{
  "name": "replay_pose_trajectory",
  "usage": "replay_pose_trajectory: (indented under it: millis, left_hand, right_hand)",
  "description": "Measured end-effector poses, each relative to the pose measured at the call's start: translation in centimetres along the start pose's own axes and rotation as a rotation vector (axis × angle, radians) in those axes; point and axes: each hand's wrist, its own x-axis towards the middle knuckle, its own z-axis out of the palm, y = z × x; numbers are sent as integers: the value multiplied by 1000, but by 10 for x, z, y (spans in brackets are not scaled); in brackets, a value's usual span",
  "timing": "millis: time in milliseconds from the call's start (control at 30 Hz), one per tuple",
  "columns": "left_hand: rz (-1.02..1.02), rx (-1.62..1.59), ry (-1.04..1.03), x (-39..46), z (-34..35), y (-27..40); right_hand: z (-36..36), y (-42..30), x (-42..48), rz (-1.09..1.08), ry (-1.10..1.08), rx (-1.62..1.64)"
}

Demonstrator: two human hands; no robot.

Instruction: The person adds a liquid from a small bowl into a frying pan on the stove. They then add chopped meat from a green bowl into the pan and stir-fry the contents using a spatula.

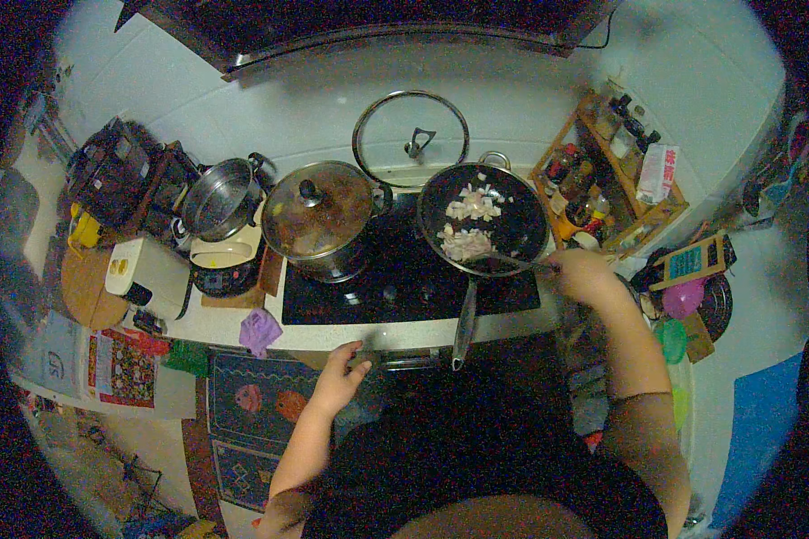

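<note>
My right hand grips the handle of a metal spatula, whose blade reaches into a dark wok. Inside the wok lie pale diced pieces of food, gathered in two heaps; I cannot tell what food it is. The wok's long handle points towards me, and no hand holds it. My left hand hovers in front of the counter edge, its fingers apart and nothing in them. Left of the wok, a covered pot stands on the black glass cooktop.
A glass lid leans upright against the wall behind the wok. To the right is a wooden rack of bottles. A steel pot, a white box-shaped container and a purple cloth occupy the left counter. The range hood hangs overhead.
</note>
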Motion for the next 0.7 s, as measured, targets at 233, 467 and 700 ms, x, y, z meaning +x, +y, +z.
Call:
replay_pose_trajectory:
  millis: [233,467,700]
  left_hand:
    - [13,-9,1,2,-1,-1]
    - [-79,-98,-34,2,6,-1]
    - [-10,22,-13,2,-3,7]
  right_hand:
    - [56,-3,72,142,260,209]
    - [86,-15,114,169,207,168]
    - [36,-10,39,-40,189,220]
